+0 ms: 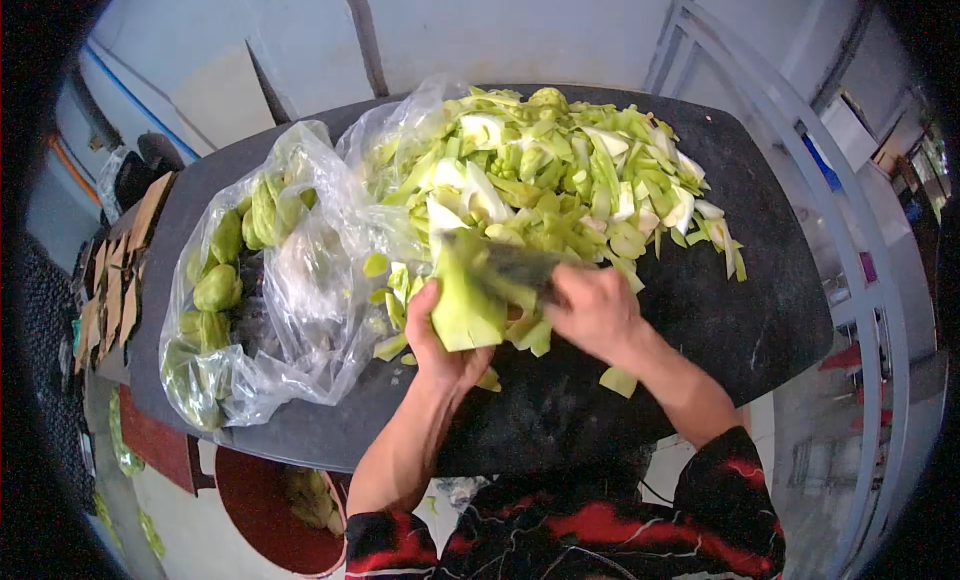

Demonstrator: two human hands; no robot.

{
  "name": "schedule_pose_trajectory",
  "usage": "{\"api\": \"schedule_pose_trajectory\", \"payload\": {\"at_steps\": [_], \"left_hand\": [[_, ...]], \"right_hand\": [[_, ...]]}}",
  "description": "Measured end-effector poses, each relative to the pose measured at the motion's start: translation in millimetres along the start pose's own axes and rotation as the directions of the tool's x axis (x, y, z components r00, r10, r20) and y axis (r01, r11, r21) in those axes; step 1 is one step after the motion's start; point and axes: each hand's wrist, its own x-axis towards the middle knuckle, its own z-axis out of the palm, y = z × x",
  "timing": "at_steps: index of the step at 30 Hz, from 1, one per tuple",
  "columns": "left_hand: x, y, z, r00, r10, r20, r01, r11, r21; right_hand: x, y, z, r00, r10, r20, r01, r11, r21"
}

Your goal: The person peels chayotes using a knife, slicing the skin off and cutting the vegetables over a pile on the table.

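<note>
Green vegetable [468, 310] gripped mid-frame by the left hand [438, 350] could slip, exposing the thumb [421, 307] to the blurred blade [512, 269] clasped by the right hand [600, 312].

Pale-green vegetable [465, 305], black table [765, 270], red-patterned black sleeves [728, 495]
</note>
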Motion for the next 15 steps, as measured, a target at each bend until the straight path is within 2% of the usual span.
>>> {"api": "schedule_pose_trajectory", "payload": {"at_steps": [1, 3, 4, 5, 8, 10, 12, 13, 15], "left_hand": [[2, 0, -6, 0.99, 0.011, 0.139, -0.018, 0.999, 0.045], [5, 2, -6, 0.983, 0.025, 0.18, -0.035, 0.998, 0.055], [4, -1, -9, 0.981, 0.027, 0.192, -0.04, 0.997, 0.061], [2, -5, -11, 0.983, 0.024, 0.181, -0.035, 0.998, 0.055], [5, -2, -12, 0.999, -0.037, -0.016, 0.037, 0.999, 0.002], [8, 1, -19, 1.0, -0.009, 0.018, 0.008, 1.0, 0.01], [8, 0, -23, 0.995, 0.041, 0.091, -0.042, 0.999, 0.009], [5, 2, -7, 0.994, 0.026, 0.105, -0.025, 1.0, -0.008], [7, 4, -5, 0.986, 0.019, 0.168, -0.016, 1.0, -0.016]], "right_hand": [[1, 4, -1, 1.0, -0.006, -0.011, 0.006, 1.0, -0.005], [4, 6, -7, 0.994, 0.099, -0.052, -0.092, 0.989, 0.112], [0, 0, -10, 0.997, 0.074, -0.037, -0.068, 0.988, 0.137], [-4, -8, -13, 0.999, -0.006, -0.046, 0.011, 0.992, 0.123], [-11, -28, -20, 0.978, -0.201, -0.055, 0.206, 0.972, 0.111], [-10, -32, -18, 0.962, -0.238, -0.131, 0.246, 0.968, 0.049], [-3, -7, -7, 0.998, -0.055, -0.009, 0.055, 0.998, 0.014], [2, 6, 1, 0.999, 0.019, -0.027, -0.018, 1.0, 0.016], [4, 14, 1, 0.997, 0.063, -0.04, -0.065, 0.997, -0.038]]}}
